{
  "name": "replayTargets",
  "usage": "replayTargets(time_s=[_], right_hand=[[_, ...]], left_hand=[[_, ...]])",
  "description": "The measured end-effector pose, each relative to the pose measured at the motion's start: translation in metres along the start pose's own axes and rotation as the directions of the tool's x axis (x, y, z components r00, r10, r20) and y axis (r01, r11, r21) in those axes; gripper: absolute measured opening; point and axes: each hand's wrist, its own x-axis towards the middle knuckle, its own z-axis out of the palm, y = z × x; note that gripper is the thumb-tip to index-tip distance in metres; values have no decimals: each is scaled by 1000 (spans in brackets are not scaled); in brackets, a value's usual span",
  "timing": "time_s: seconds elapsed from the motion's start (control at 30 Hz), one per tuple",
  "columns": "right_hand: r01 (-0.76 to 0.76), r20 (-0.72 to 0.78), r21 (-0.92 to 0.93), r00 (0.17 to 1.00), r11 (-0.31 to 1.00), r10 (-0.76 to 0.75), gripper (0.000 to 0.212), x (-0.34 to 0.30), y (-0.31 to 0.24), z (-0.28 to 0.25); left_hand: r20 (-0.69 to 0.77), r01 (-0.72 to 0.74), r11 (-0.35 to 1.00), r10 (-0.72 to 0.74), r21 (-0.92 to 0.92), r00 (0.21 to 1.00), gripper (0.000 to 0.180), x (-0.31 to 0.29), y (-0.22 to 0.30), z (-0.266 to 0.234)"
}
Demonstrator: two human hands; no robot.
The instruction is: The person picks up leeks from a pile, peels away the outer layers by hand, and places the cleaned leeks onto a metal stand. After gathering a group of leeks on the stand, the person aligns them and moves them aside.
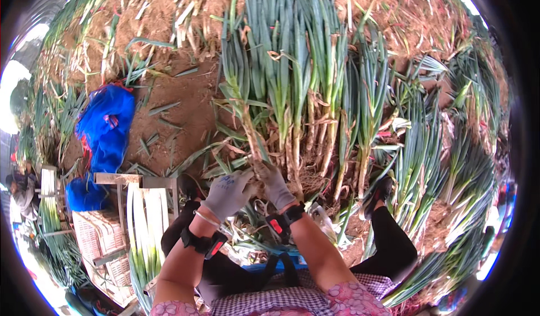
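Observation:
My right hand, in a pale work glove, is closed around the lower end of a leek. The leek leans up and to the left, with its green leaves pointing away from me. Beside it, my left hand, also gloved, is close to the root end, its thumb and fingers apart. The root tip is partly hidden between the two hands. Just beyond the hands lies a thick row of untrimmed leeks with brown outer skins and tangled roots.
At the left, a frame with a wooden top holds cleaned white-stemmed leeks. A woven basket stands beside it, and blue netting lies beyond. More leeks are heaped at the right. Leaf scraps litter the brown soil.

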Motion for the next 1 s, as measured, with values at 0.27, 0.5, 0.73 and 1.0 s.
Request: replayTargets(time_s=[0.27,0.5,0.73,1.0], right_hand=[[-8,-61,-368,998,930,-16,22,-107,-34,-9],[176,118,-736,984,654,-132,28,-246,-58,-41],[399,320,-909,853,122,-412,51,-172,-42,-34],[500,259,-424,866,755,-427,26,-56,-41,108]], left_hand=[[-302,24,991,-64,-134,951,29,4,-43,8],[22,-17,-68,-529,-998,848,25,6,-50,-13],[25,-187,-310,-569,-932,822,14,-29,-28,-31],[-247,-342,-92,-525,-935,815,20,-53,-42,-52]])
